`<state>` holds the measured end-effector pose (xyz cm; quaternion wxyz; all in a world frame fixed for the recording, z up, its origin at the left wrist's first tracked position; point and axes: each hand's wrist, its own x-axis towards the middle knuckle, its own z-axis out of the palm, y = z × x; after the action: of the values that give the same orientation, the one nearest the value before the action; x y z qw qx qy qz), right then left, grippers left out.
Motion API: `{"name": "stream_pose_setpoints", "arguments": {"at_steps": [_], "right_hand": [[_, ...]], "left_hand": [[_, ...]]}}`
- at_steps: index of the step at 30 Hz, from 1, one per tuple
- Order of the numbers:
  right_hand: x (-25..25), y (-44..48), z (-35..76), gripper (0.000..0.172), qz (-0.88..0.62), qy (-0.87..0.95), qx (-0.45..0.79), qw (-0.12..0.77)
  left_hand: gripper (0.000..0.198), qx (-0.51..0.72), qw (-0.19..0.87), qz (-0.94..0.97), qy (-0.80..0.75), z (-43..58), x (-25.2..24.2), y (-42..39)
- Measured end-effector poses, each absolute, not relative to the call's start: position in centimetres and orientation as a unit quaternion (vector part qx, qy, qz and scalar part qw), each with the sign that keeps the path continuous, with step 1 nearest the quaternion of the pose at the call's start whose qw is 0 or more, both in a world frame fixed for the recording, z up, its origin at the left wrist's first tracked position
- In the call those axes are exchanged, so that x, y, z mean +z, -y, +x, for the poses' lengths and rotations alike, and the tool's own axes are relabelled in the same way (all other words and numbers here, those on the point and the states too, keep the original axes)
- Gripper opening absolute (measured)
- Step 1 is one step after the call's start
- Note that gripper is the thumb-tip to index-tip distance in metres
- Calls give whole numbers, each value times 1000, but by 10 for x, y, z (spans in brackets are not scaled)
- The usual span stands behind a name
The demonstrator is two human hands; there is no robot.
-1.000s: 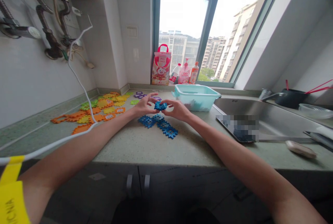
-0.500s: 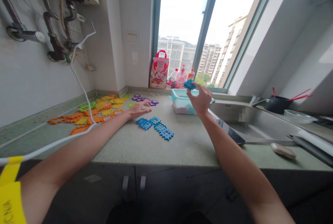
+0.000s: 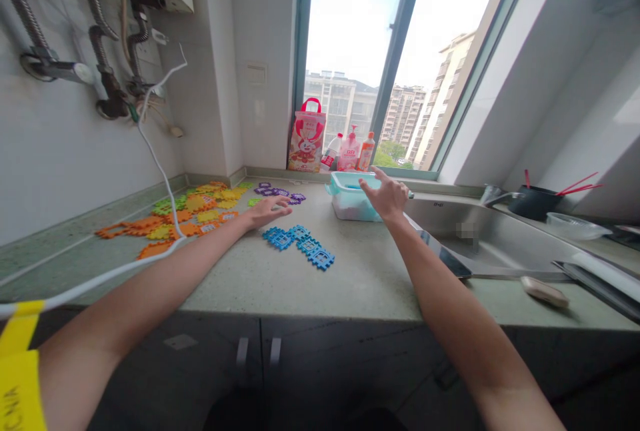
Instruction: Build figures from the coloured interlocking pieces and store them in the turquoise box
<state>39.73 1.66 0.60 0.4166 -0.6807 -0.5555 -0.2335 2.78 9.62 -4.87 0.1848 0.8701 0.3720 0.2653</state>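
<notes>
My right hand (image 3: 389, 197) is at the right end of the mint plastic box (image 3: 355, 207), its thumb and fingers apart with nothing between them. Something blue (image 3: 354, 186) shows just inside the box, whose other contents are blurred through the wall. On the counter, my left hand (image 3: 270, 210) rests palm down with its fingers spread. Purple toy pieces (image 3: 280, 192) lie just beyond it, and flat blue interlocking building pieces (image 3: 307, 244) lie in front of it. Green, yellow and orange pieces (image 3: 200, 204) are heaped left of that hand.
A white cable (image 3: 165, 177) runs down across the left pieces. Behind the box, a pink bag (image 3: 307, 141) and several bottles (image 3: 349, 151) line the window. At right are a steel sink (image 3: 500, 237), a dark flat object (image 3: 453, 263) and a soap-like bar (image 3: 545, 291).
The blue pieces that my right hand held above the box have left its fingers. The fingers have opened, and blue now shows inside the box. My left hand has barely moved.
</notes>
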Motion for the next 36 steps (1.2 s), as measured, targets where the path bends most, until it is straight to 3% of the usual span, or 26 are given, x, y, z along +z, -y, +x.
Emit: {"name": "stream_pose_setpoints", "arguments": {"at_steps": [5, 8, 11, 15, 18, 21, 24, 29, 36], "right_hand": [[7, -13, 382, 45, -563, 636, -247, 467], [0, -7, 358, 40, -444, 748, -187, 457], [-15, 0, 326, 41, -355, 852, -78, 376], [-36, 0, 299, 56, -324, 914, 33, 243], [-43, -5, 302, 47, -367, 906, 59, 203], [-43, -10, 315, 27, -397, 889, 61, 219], [-43, -13, 326, 20, -419, 876, 87, 224], [-39, -8, 321, 24, -452, 858, 59, 238], [-26, 25, 267, 33, -421, 846, -7, 326]], "left_hand": [[72, 267, 173, 868, -382, 29, -45, -94], [66, 273, 155, 867, -386, 31, -44, -94], [60, 280, 136, 867, -388, 32, -44, -96], [57, 284, 137, 864, -393, 31, -47, -97], [56, 282, 141, 860, -401, 30, -49, -100], [56, 274, 134, 862, -404, 29, -50, -103], [56, 266, 131, 864, -406, 30, -50, -104], [57, 261, 131, 864, -410, 32, -48, -101], [54, 258, 129, 869, -402, 35, -47, -99]]}}
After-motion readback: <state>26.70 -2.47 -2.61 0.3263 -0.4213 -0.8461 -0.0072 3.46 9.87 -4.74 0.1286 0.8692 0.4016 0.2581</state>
